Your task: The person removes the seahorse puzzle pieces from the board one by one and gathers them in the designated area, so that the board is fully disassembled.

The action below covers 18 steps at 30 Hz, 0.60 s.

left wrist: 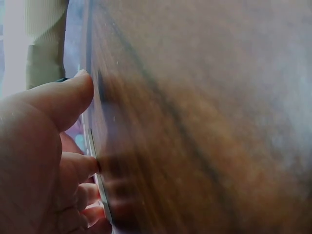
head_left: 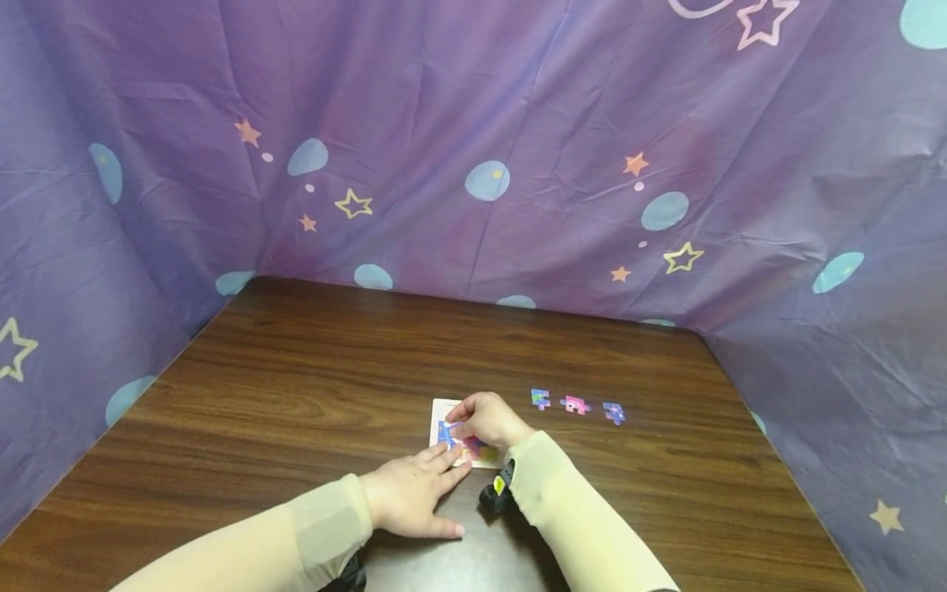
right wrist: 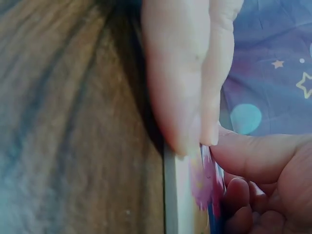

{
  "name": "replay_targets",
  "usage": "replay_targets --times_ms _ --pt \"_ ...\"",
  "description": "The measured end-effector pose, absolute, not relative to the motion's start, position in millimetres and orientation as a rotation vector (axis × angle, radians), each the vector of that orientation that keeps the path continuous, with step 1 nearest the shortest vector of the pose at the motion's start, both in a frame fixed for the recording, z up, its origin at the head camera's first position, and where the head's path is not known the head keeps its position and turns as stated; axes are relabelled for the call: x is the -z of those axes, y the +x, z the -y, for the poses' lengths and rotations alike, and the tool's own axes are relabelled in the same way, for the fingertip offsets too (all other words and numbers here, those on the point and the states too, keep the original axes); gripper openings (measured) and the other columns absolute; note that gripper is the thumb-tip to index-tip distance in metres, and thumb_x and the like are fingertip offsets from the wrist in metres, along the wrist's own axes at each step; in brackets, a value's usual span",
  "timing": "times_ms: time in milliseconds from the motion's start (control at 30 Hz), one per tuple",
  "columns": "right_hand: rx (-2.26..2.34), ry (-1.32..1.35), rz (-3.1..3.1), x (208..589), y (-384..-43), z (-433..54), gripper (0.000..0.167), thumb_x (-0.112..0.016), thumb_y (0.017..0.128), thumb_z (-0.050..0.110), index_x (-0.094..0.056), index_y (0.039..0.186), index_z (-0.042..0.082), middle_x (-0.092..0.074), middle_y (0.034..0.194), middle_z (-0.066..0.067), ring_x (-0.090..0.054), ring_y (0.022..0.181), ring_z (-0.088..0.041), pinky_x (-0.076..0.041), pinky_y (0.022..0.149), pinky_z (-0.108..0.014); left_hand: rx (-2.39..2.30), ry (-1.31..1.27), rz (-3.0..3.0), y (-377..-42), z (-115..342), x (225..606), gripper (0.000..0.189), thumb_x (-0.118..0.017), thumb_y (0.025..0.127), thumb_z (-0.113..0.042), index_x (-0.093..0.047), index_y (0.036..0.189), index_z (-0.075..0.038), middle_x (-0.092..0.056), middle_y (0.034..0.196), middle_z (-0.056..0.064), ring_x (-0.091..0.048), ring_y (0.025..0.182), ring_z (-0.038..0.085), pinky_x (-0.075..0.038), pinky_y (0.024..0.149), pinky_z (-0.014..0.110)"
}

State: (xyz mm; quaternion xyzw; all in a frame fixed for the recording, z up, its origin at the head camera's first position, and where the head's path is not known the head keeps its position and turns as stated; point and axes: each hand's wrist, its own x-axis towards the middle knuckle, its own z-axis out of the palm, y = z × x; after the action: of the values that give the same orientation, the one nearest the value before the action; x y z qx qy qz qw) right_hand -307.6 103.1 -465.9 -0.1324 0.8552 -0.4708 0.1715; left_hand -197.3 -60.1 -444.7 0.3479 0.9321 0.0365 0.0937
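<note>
A small white-framed jigsaw puzzle board (head_left: 441, 407) with a colourful picture lies on the table under both hands. My left hand (head_left: 413, 492) reaches in from the left, fingers spread and fairly straight, their tips resting on the board's near left part. Over the board's upper part, my right hand (head_left: 484, 417) bends its thumb and fingers together, pinching a puzzle piece that is mostly hidden by them. Seen from the right wrist, the right thumb (right wrist: 248, 153) meets the left fingers (right wrist: 178, 83) close over the pink-and-blue surface. The left wrist view shows the left thumb (left wrist: 73, 97) apart from the other fingers.
Right of the board lie three loose puzzle pieces in a row: a blue-green one (head_left: 540, 399), a pink one (head_left: 575, 404) and a blue-purple one (head_left: 613, 412). A dark wooden table (head_left: 311, 353) carries everything. Purple patterned cloth (head_left: 414, 148) hangs behind and beside it.
</note>
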Motion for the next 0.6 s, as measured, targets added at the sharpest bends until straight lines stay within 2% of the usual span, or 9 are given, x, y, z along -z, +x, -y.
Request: replay_targets --times_ms 200,600 --pt "1.35 -0.331 -2.427 462.4 -305.7 -103.6 0.022 -0.076 0.069 -0.01 -0.071 0.089 -0.003 -0.064 0.075 0.0 -0.055 0.065 -0.01 -0.047 0.056 -0.019 -0.097 1.047 -2.781 -196.6 60.0 444.3 0.083 -0.053 0.085 -0.067 -0.041 0.147 -0.012 -0.032 0.154 0.013 -0.031 0.14 0.031 -0.031 0.111 0.038" --pt "1.32 -0.345 -2.447 462.4 -305.6 -104.5 0.025 -0.076 0.065 -0.011 -0.069 0.088 -0.003 -0.062 0.076 -0.002 -0.055 0.065 -0.01 -0.047 0.056 -0.02 -0.095 1.042 -2.778 -199.0 57.4 445.8 0.084 -0.052 0.085 -0.067 -0.04 0.148 -0.014 -0.029 0.155 0.012 -0.03 0.141 0.029 -0.032 0.11 0.038"
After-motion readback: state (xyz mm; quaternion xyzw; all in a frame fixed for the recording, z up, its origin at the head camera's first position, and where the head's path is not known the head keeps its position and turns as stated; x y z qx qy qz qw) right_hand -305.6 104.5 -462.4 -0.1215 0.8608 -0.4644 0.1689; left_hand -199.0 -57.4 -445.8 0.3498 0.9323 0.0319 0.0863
